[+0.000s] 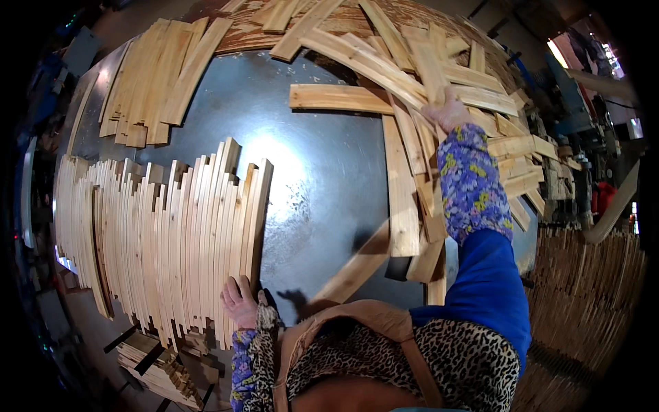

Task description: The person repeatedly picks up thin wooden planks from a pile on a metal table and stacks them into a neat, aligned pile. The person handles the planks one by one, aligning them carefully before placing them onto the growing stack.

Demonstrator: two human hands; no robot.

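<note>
A long row of narrow wooden boards (171, 233), packed side by side on edge, fills the left of the metal table. My left hand (240, 303) lies against the near end of the row's right side, fingers stretched out and slightly apart, holding nothing. On the right, my right hand (449, 113) reaches into a loose, crisscrossed heap of boards (473, 96). Its fingers close round the near end of a pale wooden board (424, 58) pointing away from me. Part of that grip is hidden by the hand itself.
The metal table (316, 172) shines between row and heap. Flat boards (154, 75) lie overlapped at the far left. One board (353, 268) slants near my body. Below the table's left edge sits more stacked wood (158, 371); a tall wood stack (583, 302) stands at right.
</note>
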